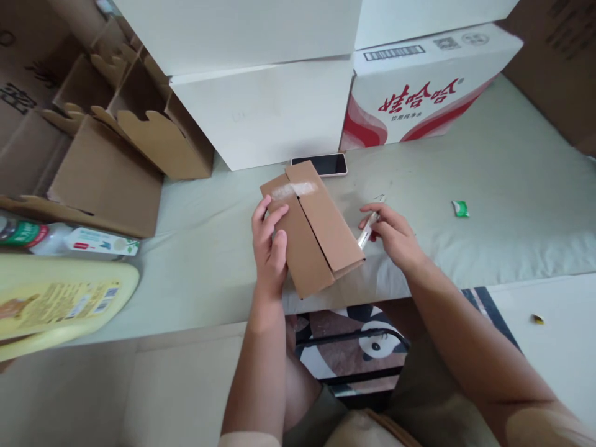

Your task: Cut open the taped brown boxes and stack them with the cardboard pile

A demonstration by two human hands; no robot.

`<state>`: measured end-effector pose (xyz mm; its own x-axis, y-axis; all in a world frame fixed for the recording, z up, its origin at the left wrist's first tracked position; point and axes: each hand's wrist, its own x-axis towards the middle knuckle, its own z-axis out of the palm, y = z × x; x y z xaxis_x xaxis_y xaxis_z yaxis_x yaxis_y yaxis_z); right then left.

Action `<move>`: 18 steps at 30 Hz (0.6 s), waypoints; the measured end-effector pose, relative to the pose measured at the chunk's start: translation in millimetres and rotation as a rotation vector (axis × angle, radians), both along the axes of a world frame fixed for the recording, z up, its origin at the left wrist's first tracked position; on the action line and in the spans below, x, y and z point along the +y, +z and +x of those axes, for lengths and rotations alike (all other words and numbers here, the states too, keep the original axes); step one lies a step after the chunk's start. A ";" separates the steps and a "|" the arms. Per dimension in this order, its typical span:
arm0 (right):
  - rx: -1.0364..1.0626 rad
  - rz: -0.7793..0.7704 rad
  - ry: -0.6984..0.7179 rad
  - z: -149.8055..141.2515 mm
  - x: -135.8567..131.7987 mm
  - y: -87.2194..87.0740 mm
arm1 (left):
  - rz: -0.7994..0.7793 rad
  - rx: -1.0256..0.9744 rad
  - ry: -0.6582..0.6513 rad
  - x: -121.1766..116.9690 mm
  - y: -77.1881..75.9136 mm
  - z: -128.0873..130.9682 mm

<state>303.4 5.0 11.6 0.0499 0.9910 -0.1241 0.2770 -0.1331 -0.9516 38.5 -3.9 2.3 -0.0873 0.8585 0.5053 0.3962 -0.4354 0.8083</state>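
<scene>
A small brown cardboard box [321, 226] sits slantwise before me, its two top flaps meeting at a dark seam. A whitish strip of tape [294, 189] crosses that seam at the far end. My left hand [270, 239] grips the box by its left side, thumb and fingers on the top. Just right of the box, my right hand [391, 233] pinches a slim white and silver tool [370, 230] that looks like a box cutter. The tool's lower end is close to the box's right edge; whether they touch I cannot tell.
Behind the box lies a phone [333, 164], before stacked white cartons [265, 112]. Brown divided cardboard [107, 174], a small carton [105, 242] and a yellow bottle [69, 298] stand left. A green wrapper [460, 208] lies right on the pale cloth [521, 236].
</scene>
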 end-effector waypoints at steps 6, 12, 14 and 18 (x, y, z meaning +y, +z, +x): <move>0.478 0.155 -0.054 -1.3 2.6 7.3 | 0.077 0.077 -0.048 -3.3 1.7 7.6; 0.538 0.218 -0.196 2.1 5.6 22.8 | 0.101 0.111 -0.107 -7.6 5.4 22.6; 0.493 0.228 -0.192 -2.4 4.6 34.7 | 0.114 0.112 -0.130 -9.5 6.1 27.9; 0.460 0.252 -0.089 -17.1 -2.1 55.1 | 0.137 0.129 -0.173 -11.9 6.0 33.5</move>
<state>286.3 2.8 66.8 0.1317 0.9873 0.0889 -0.1785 0.1118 -0.9776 72.0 -15.8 8.3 0.1275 0.7777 0.6156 0.4020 -0.6079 0.6847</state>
